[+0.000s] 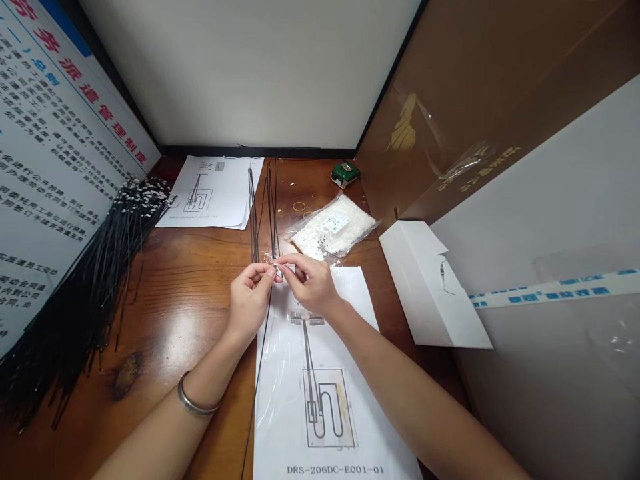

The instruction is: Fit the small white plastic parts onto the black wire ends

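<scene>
My left hand (pixel 253 293) is closed in a pinch on a thin black wire (pixel 259 373), which trails down along the left edge of the diagram sheet (pixel 280 413). My right hand (pixel 313 283) pinches a small white piece (pixel 279 272) at the wire's end; its exact shape is mostly hidden by the fingertips. The fingertips of both hands meet just above the top of the sheet. Beyond them lie several loose black wires (pixel 273 207) in two narrow groups. A clear bag of small white pieces (pixel 335 227) lies beyond my right hand.
A large bundle of black wires with white ends (pixel 95 280) leans at the left by a printed board (pixel 45 133). More diagram sheets (pixel 220 193) lie at the back. A green tape measure (pixel 345 175), rubber bands (pixel 299 207), a folded white card (pixel 425 287) and a brown box (pixel 480 87) stand around.
</scene>
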The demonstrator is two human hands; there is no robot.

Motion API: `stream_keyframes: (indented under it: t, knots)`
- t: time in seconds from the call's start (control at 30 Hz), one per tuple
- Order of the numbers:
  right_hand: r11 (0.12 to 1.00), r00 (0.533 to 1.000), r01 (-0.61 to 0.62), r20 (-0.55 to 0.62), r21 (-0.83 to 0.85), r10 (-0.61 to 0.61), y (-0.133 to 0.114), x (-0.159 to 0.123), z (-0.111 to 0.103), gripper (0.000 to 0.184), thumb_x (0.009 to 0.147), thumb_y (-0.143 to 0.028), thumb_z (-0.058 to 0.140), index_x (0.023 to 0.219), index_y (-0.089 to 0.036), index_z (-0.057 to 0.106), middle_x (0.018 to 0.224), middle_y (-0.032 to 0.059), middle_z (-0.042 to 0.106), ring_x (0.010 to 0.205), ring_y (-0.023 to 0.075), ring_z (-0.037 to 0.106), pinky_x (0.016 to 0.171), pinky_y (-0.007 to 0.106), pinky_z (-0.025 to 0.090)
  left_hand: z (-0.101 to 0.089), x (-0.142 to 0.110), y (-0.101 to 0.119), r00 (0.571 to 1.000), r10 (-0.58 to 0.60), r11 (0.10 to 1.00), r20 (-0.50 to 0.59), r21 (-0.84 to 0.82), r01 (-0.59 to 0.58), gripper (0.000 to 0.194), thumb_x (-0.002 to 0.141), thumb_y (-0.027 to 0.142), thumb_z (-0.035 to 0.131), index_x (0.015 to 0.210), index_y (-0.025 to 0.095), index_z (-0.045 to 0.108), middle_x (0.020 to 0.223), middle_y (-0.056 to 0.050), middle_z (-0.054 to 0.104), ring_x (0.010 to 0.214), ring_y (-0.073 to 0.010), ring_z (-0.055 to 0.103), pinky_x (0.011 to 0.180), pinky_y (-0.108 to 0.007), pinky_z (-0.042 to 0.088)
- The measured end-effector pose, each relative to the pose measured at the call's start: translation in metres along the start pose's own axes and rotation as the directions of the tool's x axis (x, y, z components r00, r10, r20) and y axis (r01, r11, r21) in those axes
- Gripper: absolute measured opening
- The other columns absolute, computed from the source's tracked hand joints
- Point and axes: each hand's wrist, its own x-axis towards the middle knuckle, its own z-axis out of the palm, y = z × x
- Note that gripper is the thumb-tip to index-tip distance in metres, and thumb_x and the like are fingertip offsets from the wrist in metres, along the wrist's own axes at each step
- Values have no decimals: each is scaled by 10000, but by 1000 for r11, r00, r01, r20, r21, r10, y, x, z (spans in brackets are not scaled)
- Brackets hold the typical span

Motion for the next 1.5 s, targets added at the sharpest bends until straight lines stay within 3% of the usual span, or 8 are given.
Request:
stream_keyframes:
  t: [0.2, 0.33, 0.53, 0.67, 0.8, 1.0, 1.5]
  knots:
    - [999, 999, 41, 26, -3, -41, 3, 0, 0, 172, 894, -258, 508, 924, -203, 669, 759, 53, 677, 568, 139, 544, 494, 278, 407, 0, 1, -3, 1000, 17, 999, 2, -28, -17, 162, 752, 330, 676, 743, 175, 629, 692, -21, 645, 613, -125, 574, 535, -234, 431]
    - [999, 998, 39, 44, -14, -38, 2, -1, 0, 173, 901, -259, 504, 936, -212, 666, 753, 51, 669, 611, 155, 568, 543, 294, 438, 0, 2, -4, 1000, -7, 998, -1, -55, 7, 195, 752, 352, 683, 774, 164, 636, 685, -10, 641, 446, -69, 447, 422, -218, 342]
    - [999, 999, 38, -6, -8, -38, 2, -2, 3, 154, 899, -239, 527, 944, -197, 668, 723, 44, 666, 615, 150, 587, 541, 276, 446, 0, 2, -4, 1000, 7, 999, -26, -51, -8, 181, 744, 335, 689, 783, 165, 645, 670, -13, 636, 594, -118, 566, 541, -233, 433]
    - [994, 993, 101, -51, -42, -103, 4, -2, 4, 132, 893, -215, 543, 919, -169, 664, 686, 30, 670, 555, 123, 568, 504, 253, 432, 1, 2, -4, 1000, 13, 999, -21, -40, -14, 177, 749, 329, 687, 784, 161, 643, 689, -18, 646, 664, -132, 596, 588, -234, 453]
    - [988, 987, 141, -65, -70, -146, 5, -1, 4, 121, 887, -188, 549, 906, -153, 663, 670, 25, 673, 516, 103, 545, 486, 237, 421, 1, 1, -4, 1000, 19, 999, -25, -32, -19, 176, 751, 325, 686, 779, 157, 642, 681, -15, 644, 593, -110, 566, 521, -211, 427]
    - [983, 984, 163, -57, -86, -169, 4, 0, 4, 114, 884, -164, 546, 905, -153, 658, 655, 18, 675, 480, 92, 524, 468, 227, 413, 1, 1, -1, 1000, 1, 999, -12, -37, -1, 218, 743, 347, 687, 785, 142, 628, 680, -10, 648, 385, -36, 395, 369, -183, 306]
    - [974, 975, 213, -45, -82, -217, 4, -1, 3, 115, 889, -151, 535, 905, -166, 648, 683, 24, 702, 535, 112, 609, 499, 230, 465, 1, 0, -3, 1000, 1, 997, 3, -71, -1, 222, 736, 341, 689, 766, 136, 609, 674, -14, 649, 384, -35, 402, 360, -176, 309]
